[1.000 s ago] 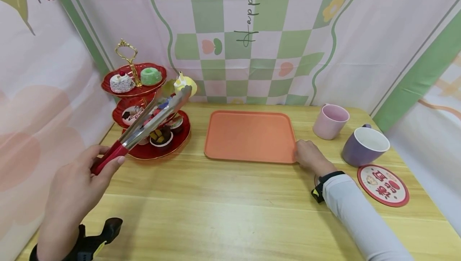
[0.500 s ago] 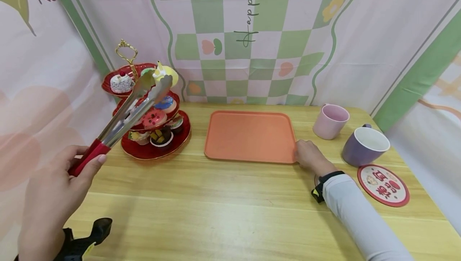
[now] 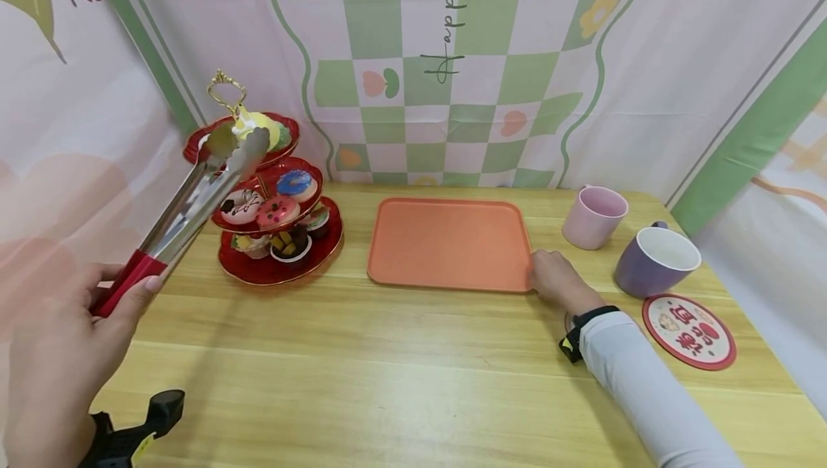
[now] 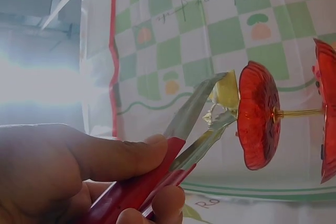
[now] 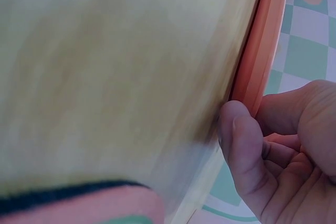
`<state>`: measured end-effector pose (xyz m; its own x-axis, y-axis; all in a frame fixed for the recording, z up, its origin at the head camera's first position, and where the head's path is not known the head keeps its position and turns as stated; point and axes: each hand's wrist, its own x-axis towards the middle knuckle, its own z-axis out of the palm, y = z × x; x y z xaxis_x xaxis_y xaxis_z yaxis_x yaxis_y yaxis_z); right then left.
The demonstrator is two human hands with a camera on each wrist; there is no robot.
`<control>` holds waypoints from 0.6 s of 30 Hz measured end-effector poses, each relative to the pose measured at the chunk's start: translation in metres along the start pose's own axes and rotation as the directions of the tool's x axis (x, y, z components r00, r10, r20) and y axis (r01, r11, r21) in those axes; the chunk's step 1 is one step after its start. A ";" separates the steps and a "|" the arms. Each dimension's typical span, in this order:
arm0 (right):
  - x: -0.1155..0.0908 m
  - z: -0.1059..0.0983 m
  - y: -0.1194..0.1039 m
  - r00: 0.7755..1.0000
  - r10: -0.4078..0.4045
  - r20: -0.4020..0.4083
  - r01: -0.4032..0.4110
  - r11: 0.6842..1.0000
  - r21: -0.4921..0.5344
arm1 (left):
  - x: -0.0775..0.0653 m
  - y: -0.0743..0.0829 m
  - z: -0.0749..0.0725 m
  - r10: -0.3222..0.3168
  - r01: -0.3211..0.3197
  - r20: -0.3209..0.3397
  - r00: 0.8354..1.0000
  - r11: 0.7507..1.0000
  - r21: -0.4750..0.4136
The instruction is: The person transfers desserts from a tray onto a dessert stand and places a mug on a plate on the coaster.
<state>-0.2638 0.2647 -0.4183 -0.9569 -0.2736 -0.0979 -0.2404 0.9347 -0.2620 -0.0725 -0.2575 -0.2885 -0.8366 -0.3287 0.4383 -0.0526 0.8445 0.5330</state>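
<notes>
Head view: at far left, red-handled tongs (image 3: 209,200) are gripped by the left hand (image 3: 64,346); a yellow cake (image 3: 265,122) is held between their tips at the top plate (image 4: 256,124) of the red cake stand (image 3: 332,242). Whether the cake is borne by the plate cannot be told. Pastries (image 3: 278,212) are set out below. Toward the middle, the near right corner of the orange tray (image 3: 449,245) is pinched by the right hand (image 3: 558,280). Farther right, pink mug (image 3: 589,230), purple mug (image 3: 639,274) and round coaster (image 3: 688,333) are touched by neither hand.

Progress (judged): cake brought to the stand's top level; release from the tongs not yet done.

Versus one second earlier: tongs and cake have been carried leftward, from beside the stand to the top plate; tray, right hand and mugs essentially unmoved
</notes>
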 end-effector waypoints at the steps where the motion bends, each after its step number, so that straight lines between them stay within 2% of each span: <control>1: 0.000 0.000 0.000 1.000 -0.002 -0.001 0.002 1.000 0.000 | 0.001 -0.001 0.000 0.001 -0.001 -0.006 1.000 1.000 -0.010; 5: -0.001 -0.001 0.000 1.000 0.002 0.005 -0.002 1.000 0.009 | 0.002 -0.004 0.001 -0.022 0.021 -0.012 1.000 0.999 -0.034; 7: -0.001 -0.001 -0.001 1.000 0.003 0.007 -0.003 1.000 0.013 | 0.003 -0.008 0.000 -0.019 0.018 -0.043 0.999 0.999 -0.032; 12: -0.001 0.000 0.000 1.000 -0.008 -0.005 0.008 1.000 0.003 | 0.003 -0.017 -0.001 -0.073 0.069 -0.063 0.995 0.995 -0.070; 15: 0.000 0.000 0.000 1.000 -0.007 -0.013 0.007 1.000 -0.004 | 0.002 -0.018 -0.003 -0.112 0.109 -0.055 0.992 0.992 -0.060; 18: 0.000 0.001 0.001 1.000 0.003 -0.018 -0.003 1.000 -0.008 | 0.002 -0.018 -0.003 -0.123 0.120 -0.047 0.991 0.991 -0.050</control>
<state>-0.2641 0.2649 -0.4192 -0.9603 -0.2668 -0.0816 -0.2389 0.9374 -0.2535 -0.0711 -0.2750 -0.2953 -0.7974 -0.4491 0.4031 -0.1254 0.7767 0.6173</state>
